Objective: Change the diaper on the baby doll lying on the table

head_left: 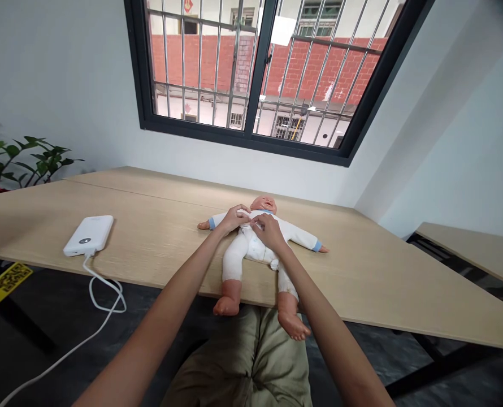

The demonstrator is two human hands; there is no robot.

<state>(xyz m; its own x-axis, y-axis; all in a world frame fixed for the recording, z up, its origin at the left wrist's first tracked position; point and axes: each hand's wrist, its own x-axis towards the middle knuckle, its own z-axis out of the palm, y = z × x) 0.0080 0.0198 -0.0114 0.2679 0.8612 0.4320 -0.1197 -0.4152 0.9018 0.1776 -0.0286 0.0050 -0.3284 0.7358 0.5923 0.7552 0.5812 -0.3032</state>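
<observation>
One leafy plant at far left; one white power bank, one cable plugged in, on the table; one left hand, fingers bent at the chest of one doll, grip clenched or released, cannot tell; the doll lies face up at the table's near edge, two arms spread, two feet overhanging; one right hand at its midsection, grip likewise indeterminable.
</observation>
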